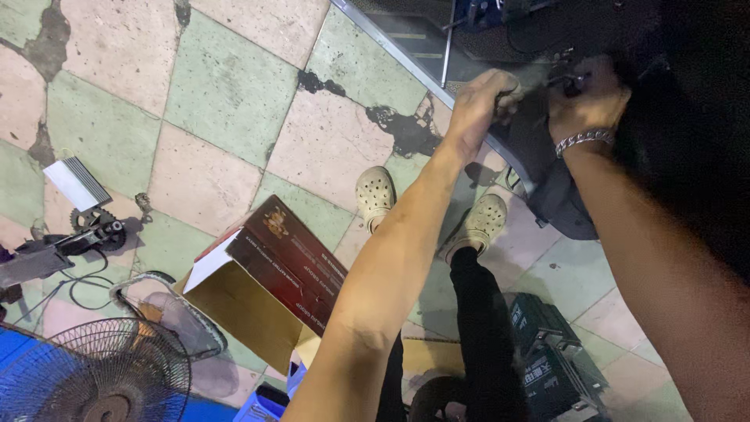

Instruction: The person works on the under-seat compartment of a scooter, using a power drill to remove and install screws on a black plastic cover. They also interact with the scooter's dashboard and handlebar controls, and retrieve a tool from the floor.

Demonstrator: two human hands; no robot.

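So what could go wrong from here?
1. Both the left hand and right hand grip close together on the dark panel; a slip could pinch fingers.
2. The open cardboard box and black case crowd the feet, a likely trip hazard.

Far right: left hand and braceleted right hand, both gripping a dark fairing panel. Middle: beige clogs on checked floor tiles. Near left: open cardboard box, fan guard. Near right: black battery.
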